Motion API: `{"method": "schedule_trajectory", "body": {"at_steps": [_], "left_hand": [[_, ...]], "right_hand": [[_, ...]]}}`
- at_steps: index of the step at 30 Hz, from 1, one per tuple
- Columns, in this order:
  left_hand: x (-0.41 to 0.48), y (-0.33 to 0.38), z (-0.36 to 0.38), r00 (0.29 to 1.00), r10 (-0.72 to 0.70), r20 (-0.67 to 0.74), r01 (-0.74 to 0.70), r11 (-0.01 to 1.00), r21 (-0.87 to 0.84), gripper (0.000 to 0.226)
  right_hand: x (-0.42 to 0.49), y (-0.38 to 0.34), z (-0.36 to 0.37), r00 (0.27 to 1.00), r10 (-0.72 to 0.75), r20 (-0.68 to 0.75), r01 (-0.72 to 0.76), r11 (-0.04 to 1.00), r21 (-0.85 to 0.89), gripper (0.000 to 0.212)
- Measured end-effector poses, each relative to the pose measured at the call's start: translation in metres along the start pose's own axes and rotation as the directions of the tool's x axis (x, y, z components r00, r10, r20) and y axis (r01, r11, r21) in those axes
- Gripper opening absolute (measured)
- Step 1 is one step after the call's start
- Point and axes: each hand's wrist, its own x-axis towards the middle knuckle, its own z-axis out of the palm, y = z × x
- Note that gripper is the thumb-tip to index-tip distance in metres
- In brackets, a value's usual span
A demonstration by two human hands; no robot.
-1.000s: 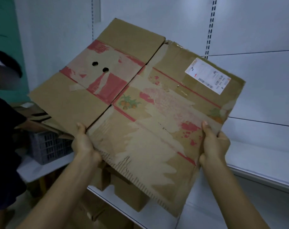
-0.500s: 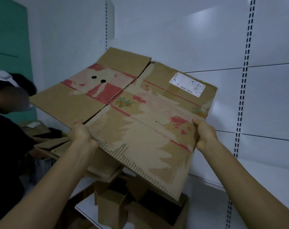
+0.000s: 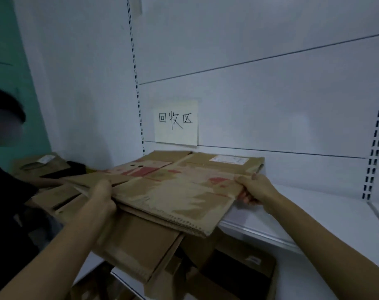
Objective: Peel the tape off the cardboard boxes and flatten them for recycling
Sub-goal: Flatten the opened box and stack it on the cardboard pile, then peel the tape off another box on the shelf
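Note:
A flattened brown cardboard box (image 3: 175, 187) with red print and a white shipping label lies nearly level on top of other flat cardboard (image 3: 138, 241) on the white shelf (image 3: 303, 215). My left hand (image 3: 102, 194) grips its near-left edge, thumb on top. At the box's right edge, my right hand (image 3: 254, 188) holds it with the fingers curled underneath. The box's near corner overhangs the shelf's front edge.
A paper sign (image 3: 176, 122) with handwritten characters is stuck to the white back wall above the pile. Another person in dark clothes (image 3: 4, 191) stands at the left, close to more cardboard (image 3: 41, 165). Open boxes (image 3: 238, 271) sit on the lower shelf.
The flattened box has come down from a raised, tilted position to lie almost flat on the cardboard pile on the shelf. Both hands have kept their hold on its edges.

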Motion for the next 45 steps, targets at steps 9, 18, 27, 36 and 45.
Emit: {"method": "schedule_trajectory", "body": {"at_steps": [9, 18, 27, 36, 45], "left_hand": [[0.029, -0.003, -0.013, 0.641, 0.647, 0.413, -0.605, 0.095, 0.791, 0.061], [0.044, 0.002, -0.010, 0.644, -0.021, 0.765, -0.764, -0.077, 0.641, 0.047], [0.036, -0.012, -0.031, 0.391, 0.449, 0.804, -0.913, 0.075, 0.402, 0.036], [-0.126, -0.109, -0.086, -0.517, 0.570, 0.638, -0.806, -0.073, -0.588, 0.022], [-0.168, -0.260, -0.117, -0.115, -0.117, 0.986, -0.937, 0.343, -0.068, 0.029]], "right_hand": [[0.013, 0.017, 0.063, 0.970, -0.064, -0.236, 0.010, 0.975, -0.223, 0.033], [0.001, 0.016, 0.072, 0.911, -0.063, -0.407, 0.054, 0.998, -0.033, 0.023], [-0.140, 0.060, 0.118, 0.685, -0.367, -0.629, 0.222, 0.928, -0.299, 0.018], [-0.335, 0.176, 0.176, 0.522, 0.546, -0.656, -0.117, 0.807, 0.579, 0.017], [-0.372, 0.205, 0.132, 0.667, 0.438, -0.602, -0.223, 0.889, 0.399, 0.031]]}}
